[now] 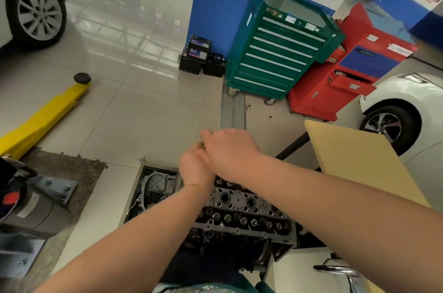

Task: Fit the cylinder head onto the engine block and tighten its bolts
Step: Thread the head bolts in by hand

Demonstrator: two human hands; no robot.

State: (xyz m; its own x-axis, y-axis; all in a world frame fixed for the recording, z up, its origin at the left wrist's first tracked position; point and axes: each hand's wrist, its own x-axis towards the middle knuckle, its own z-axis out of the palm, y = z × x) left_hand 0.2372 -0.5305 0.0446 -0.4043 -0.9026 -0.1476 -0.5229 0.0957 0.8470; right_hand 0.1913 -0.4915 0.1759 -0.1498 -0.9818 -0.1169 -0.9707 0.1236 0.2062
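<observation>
The grey cylinder head (244, 211) lies on top of the dark engine block (215, 247), low in the middle of the view, its round bores and valve seats facing up. Both my hands are raised above its far end. My left hand (195, 168) is curled around a small dark metal tool (202, 144), of which only the tip shows between the hands. My right hand (230, 149) is closed over the top of the same tool, pressed against my left hand. The part of the head under my hands is hidden.
A metal cover (155, 184) lies in a box left of the engine. A tan board (359, 163) stands at the right. Farther off are a green tool cabinet (280, 53), a red cabinet (340, 72), a yellow lift arm (43, 115) and a white car (407, 110).
</observation>
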